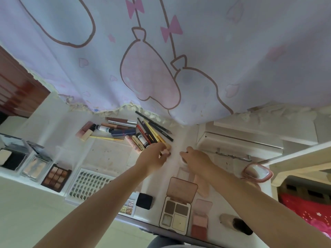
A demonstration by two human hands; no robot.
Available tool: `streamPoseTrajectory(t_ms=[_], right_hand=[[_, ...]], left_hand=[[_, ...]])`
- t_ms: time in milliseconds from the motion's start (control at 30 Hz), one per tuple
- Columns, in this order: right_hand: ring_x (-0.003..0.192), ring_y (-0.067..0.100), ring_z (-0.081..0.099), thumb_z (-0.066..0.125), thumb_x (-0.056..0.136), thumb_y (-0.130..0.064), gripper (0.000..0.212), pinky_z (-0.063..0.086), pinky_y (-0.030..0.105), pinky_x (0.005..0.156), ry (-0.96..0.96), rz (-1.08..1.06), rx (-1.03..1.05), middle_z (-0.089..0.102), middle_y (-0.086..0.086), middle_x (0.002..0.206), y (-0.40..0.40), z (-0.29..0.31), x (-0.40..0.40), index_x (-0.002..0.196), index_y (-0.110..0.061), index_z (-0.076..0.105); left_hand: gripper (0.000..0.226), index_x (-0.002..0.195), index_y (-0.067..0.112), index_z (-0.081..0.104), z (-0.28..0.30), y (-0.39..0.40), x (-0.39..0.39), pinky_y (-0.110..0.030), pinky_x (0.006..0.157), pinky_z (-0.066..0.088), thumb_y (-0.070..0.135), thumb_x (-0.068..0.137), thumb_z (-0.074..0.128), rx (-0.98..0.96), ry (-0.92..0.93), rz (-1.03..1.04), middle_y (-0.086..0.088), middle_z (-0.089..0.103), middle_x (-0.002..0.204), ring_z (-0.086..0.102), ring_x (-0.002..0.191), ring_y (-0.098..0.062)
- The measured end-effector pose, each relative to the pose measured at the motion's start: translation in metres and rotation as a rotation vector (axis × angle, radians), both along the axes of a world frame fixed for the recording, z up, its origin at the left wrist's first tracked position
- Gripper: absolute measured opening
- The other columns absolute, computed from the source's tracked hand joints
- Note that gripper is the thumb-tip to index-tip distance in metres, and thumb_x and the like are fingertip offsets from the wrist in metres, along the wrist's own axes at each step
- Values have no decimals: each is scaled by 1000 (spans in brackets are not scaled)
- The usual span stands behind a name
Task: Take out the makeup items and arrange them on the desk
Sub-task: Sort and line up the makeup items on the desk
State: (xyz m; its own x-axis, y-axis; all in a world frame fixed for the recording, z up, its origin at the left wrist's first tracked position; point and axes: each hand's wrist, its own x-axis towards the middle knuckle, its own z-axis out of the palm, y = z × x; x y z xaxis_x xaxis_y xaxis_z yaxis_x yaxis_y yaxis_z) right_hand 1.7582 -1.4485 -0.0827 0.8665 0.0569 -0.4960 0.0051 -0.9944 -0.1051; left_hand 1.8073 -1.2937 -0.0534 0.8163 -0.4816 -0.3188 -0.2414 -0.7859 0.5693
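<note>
White desk [111, 158], pencils [152, 129] beyond left hand [154, 156] pinching pink sponge [166, 149], right hand [195, 157] grip unclear

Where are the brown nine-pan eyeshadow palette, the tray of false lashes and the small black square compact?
Brown eyeshadow palette [57, 176], head view, on its middle pan.
False lash tray [88, 183], head view, on the rows of lashes.
Black square compact [144, 201], head view, on the centre of its lid.

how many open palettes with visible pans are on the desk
3: a brown palette near the left edge, a four-pan palette at the front, and a glitter palette partly hidden under the left arm. Others may be hidden.
</note>
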Motion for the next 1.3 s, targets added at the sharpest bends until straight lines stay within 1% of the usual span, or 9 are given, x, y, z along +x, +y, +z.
streamPoseTrajectory(t_ms=[167, 400, 567, 700, 867, 1000, 1133, 1233, 1300], right_hand=[[88, 22, 53, 56, 86, -26, 41, 40, 23, 63, -30, -208, 241, 52, 9, 109, -5, 15, 2, 124, -13, 48], [52, 14, 60, 46, 93, -16, 15, 48, 22, 47, -46, -967, 1458, 54, 11, 74, -7, 96, -22, 95, -6, 58], [52, 16, 56, 38, 77, -45, 46, 45, 24, 46, 20, -836, 1561, 61, 6, 64, 1, 125, -43, 92, -6, 57], [49, 12, 52, 29, 75, -54, 56, 41, 22, 46, 3, -793, 1515, 57, 6, 62, 10, 130, -56, 88, -8, 57], [46, 9, 44, 17, 94, -41, 53, 38, 21, 46, -123, -844, 1611, 52, 2, 53, 23, 135, -73, 80, -8, 55], [60, 6, 43, 25, 95, -41, 37, 41, 14, 56, -225, -706, 1392, 48, -3, 67, 20, 138, -85, 81, -16, 47], [78, -2, 46, 39, 95, -34, 7, 40, 3, 70, -296, -518, 1135, 45, -11, 91, 10, 137, -91, 102, -35, 36], [96, -2, 43, 33, 73, -59, 63, 39, 8, 82, -443, -303, 816, 38, -8, 107, 4, 125, -93, 125, -22, 33], [95, 5, 41, 28, 72, -59, 75, 38, 11, 83, -509, -218, 710, 33, -6, 110, -2, 118, -96, 130, -13, 32]], left_hand=[[29, 123, 12, 51, 3, 15, 4, -20, 89, 40, 16, 94, 47, -128, 24, 115, -4, 56, 123, 52, 111, -15], [43, 116, 3, 51, 28, -5, -16, -18, 81, 47, 34, 99, 26, -463, -589, -151, -15, 65, 103, 57, 98, -19], [51, 118, 6, 43, 54, -33, -26, -21, 82, 41, 42, 99, 13, -595, -791, -335, -6, 47, 110, 47, 95, -14], [50, 103, 8, 47, 63, -38, -34, -21, 72, 41, 40, 99, 9, -647, -885, -353, -13, 61, 88, 46, 83, -14], [42, 91, 10, 46, 76, -43, -46, -23, 61, 36, 29, 100, 9, -677, -1054, -324, -10, 54, 70, 38, 68, -14], [45, 87, 10, 46, 72, -43, -59, -20, 57, 34, 32, 100, 10, -704, -892, -199, -9, 52, 61, 37, 63, -9], [47, 78, 12, 49, 74, -40, -74, -29, 60, 40, 41, 90, 15, -651, -374, 2, -3, 49, 67, 44, 63, -12], [35, 69, 19, 40, 82, -39, -79, -40, 60, 45, 29, 98, 22, -623, -37, 166, -8, 44, 67, 44, 61, -18], [40, 67, 15, 42, 87, -38, -79, -32, 49, 45, 26, 101, 24, -664, 214, 323, -11, 44, 66, 46, 56, -19]])
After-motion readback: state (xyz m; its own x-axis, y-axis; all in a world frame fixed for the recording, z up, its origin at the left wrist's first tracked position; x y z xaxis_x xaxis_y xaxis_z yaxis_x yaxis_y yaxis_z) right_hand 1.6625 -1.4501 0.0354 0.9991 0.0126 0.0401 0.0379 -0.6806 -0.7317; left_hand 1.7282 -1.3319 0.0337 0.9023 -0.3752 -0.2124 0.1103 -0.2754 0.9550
